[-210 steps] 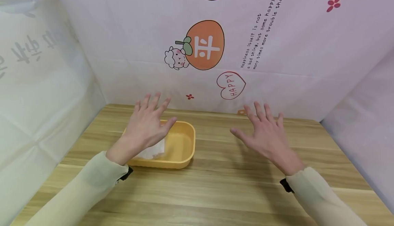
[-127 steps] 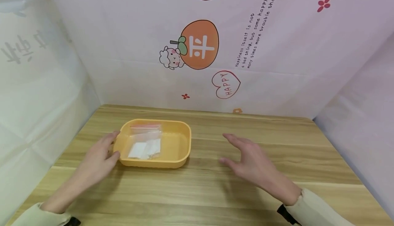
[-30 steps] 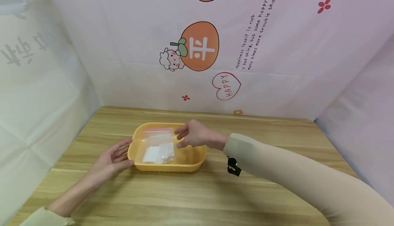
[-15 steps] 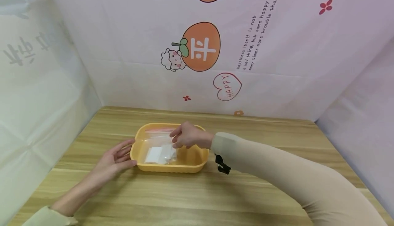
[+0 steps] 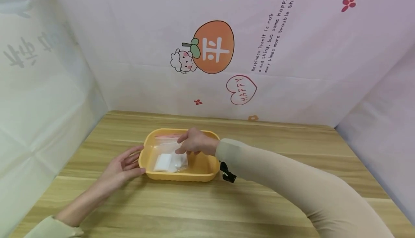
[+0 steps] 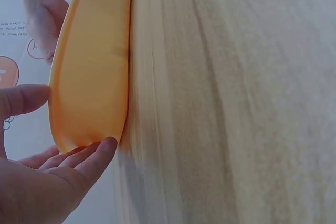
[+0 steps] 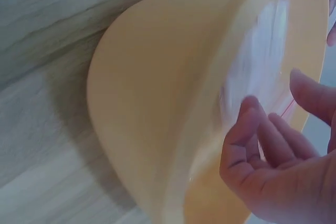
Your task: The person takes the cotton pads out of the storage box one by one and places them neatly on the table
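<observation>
On the table sits a yellow plastic tray (image 5: pixel 181 176). Inside it lies a clear zip-seal bag (image 5: pixel 166 146) with red lines along its top, holding white flat pieces (image 5: pixel 163 162). My left hand (image 5: pixel 118 169) rests against the tray's left end, thumb near the front corner and fingertips at the end wall. In the left wrist view its fingers look nearly straight. My right hand (image 5: pixel 196 142) hovers over the tray beside the bag. The right wrist view shows its fingers loosely bent, thumb apart, with nothing between them; part of the bag is hidden behind it.
The wood-grain table (image 5: pixel 210 209) meets a printed white sheet (image 5: pixel 146 86) at the back. Similar sheets hang at left and right. A black band (image 5: pixel 228 173) shows at my right wrist.
From both hands raised over the table, my left hand came to the tray's left end and the tray slid right. My right hand reached in over the tray and drifted left toward the bag.
</observation>
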The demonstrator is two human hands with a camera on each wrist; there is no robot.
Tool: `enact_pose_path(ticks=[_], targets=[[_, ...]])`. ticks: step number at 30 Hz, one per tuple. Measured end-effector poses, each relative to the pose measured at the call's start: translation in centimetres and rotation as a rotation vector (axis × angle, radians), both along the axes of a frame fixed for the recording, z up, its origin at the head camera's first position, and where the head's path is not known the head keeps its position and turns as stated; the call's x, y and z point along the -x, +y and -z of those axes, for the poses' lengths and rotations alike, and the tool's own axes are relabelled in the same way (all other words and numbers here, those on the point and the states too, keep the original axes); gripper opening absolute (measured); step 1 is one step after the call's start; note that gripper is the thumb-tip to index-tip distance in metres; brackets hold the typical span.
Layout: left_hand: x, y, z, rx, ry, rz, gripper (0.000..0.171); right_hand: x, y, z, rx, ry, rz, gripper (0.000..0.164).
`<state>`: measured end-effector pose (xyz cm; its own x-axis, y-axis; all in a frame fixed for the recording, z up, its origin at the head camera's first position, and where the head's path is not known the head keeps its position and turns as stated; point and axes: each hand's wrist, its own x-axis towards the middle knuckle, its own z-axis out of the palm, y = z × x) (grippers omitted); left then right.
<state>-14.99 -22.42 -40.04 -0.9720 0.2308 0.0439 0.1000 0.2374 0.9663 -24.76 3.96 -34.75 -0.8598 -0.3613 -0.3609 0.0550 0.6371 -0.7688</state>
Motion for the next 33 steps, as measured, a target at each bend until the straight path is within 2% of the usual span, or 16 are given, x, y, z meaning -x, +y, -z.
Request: enact_pose_path(ticks=[6, 11, 16, 21, 26, 33], targets=[[0.0, 0.1, -0.2, 0.009, 0.006, 0.007, 0.077, -0.5, -1.2, 0.2, 0.099, 0.021, 0.132, 0.034], [0.0, 0.1, -0.3, 0.023, -0.001, 0.002, 0.077, -0.9, -2.0, 0.4, 0.222, 0.005, 0.132, 0.033], [0.1, -0.1, -0.6, 0.018, -0.008, 0.008, 0.079, -0.8, -1.5, 0.1, 0.34, -0.036, 0.117, 0.03], [0.2, -0.2, -0.7, 0.029, -0.019, 0.019, 0.081, -0.5, -0.4, 0.0, 0.311, -0.039, 0.077, 0.036], [0.3, -0.2, -0.4, 0.025, -0.015, 0.031, 0.081, -0.3, -0.1, 0.6, 0.276, -0.012, 0.027, 0.041], [0.1, -0.2, -0.1, 0.025, -0.021, 0.04, 0.082, -0.2, -0.3, 1.1, 0.249, 0.044, 0.053, 0.038]])
